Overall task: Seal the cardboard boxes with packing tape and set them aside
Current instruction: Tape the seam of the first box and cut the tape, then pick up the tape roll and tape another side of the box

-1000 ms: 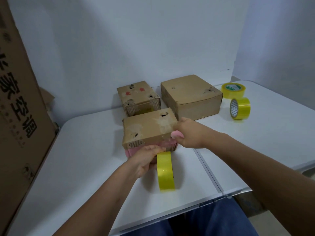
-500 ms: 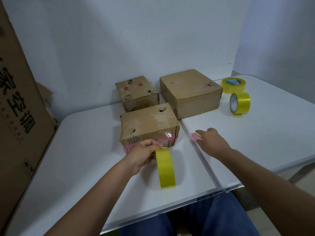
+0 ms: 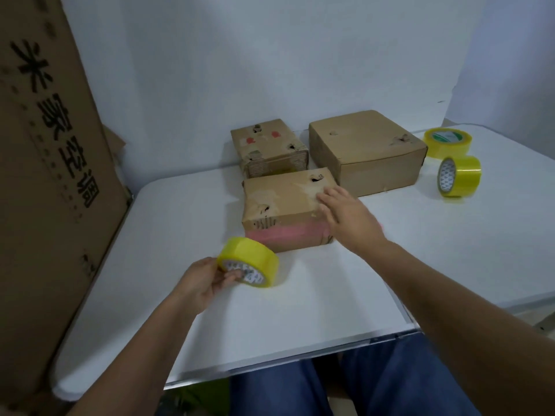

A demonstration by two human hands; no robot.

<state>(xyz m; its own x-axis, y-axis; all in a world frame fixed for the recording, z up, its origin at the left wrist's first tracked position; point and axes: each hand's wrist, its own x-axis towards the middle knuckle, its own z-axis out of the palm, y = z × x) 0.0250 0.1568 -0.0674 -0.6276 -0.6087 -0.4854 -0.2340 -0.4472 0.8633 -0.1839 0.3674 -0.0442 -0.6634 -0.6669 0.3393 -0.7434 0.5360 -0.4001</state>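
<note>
A small cardboard box (image 3: pixel 282 199) with a pink band on its front face sits in the middle of the white table (image 3: pixel 300 310). My right hand (image 3: pixel 348 217) lies with straight fingers on the box's top right corner. My left hand (image 3: pixel 204 280) grips a yellow roll of packing tape (image 3: pixel 249 261) just in front and left of the box, tilted, with its printed core toward me. Behind stand a smaller worn box (image 3: pixel 268 147) and a larger flat box (image 3: pixel 366 151).
Two more yellow tape rolls sit at the back right, one flat (image 3: pixel 447 142) and one on edge (image 3: pixel 459 175). A tall cardboard carton (image 3: pixel 45 175) with printed characters leans along the table's left side. The wall stands close behind the boxes. My knees show below the front edge.
My left hand has pulled the tape roll away from the box's front, to the left, and turned it. My right hand has come from the table onto the box's top right corner.
</note>
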